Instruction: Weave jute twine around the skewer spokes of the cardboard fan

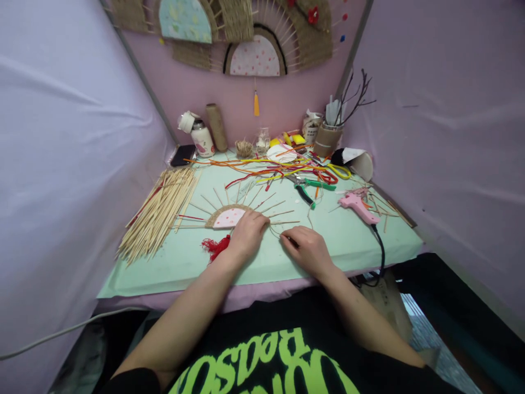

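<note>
One left hand [249,234] and one right hand [308,249] showed, two in all. One table fan [227,218] and two wall fans [255,59] made three. One red tassel [215,247] and one yellow tassel [256,104] made two. There were also one glue gun [359,209], one pair of pliers [304,193], one phone [183,156], one bottle [203,140], one tube [217,128], one twine ball [244,148], one jar [262,142] and one white disc [281,152]. The sticks [158,210] were too many to count.

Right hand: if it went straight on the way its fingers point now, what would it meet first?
Apart from the thin tan strand by its fingertips, the right hand would probably meet the left hand first; their exact depths are hard to judge from this single view.
</note>
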`<action>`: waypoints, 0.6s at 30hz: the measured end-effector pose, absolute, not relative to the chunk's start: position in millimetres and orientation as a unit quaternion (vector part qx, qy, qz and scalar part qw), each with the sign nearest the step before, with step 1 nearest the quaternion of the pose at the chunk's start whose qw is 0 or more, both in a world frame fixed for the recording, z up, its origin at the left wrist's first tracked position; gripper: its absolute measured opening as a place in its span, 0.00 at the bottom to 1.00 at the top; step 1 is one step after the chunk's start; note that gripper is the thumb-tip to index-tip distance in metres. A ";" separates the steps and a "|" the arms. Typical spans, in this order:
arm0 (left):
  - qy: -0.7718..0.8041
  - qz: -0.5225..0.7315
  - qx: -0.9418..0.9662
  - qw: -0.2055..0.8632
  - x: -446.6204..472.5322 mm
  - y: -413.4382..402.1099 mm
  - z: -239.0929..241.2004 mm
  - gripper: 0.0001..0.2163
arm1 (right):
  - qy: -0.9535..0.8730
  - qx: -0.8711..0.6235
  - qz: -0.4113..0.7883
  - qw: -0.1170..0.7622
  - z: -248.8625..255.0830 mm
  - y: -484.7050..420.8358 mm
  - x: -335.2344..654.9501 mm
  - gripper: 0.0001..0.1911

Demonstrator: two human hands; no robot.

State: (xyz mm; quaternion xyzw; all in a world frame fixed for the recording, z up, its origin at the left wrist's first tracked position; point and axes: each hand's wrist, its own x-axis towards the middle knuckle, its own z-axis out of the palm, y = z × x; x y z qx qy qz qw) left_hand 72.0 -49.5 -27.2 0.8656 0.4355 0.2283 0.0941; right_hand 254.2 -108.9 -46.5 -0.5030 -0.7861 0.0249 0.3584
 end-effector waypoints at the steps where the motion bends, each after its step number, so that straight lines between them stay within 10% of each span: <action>1: 0.437 0.227 0.865 0.094 72.0 -48.8 -27.7 0.09 | -0.787 -0.502 0.027 0.356 -46.4 -108.9 254.2 0.11; 18: 0.429 0.194 0.880 0.058 70.1 -50.6 -28.1 0.13 | -0.817 -0.474 0.035 0.328 -45.9 -106.4 256.5 0.11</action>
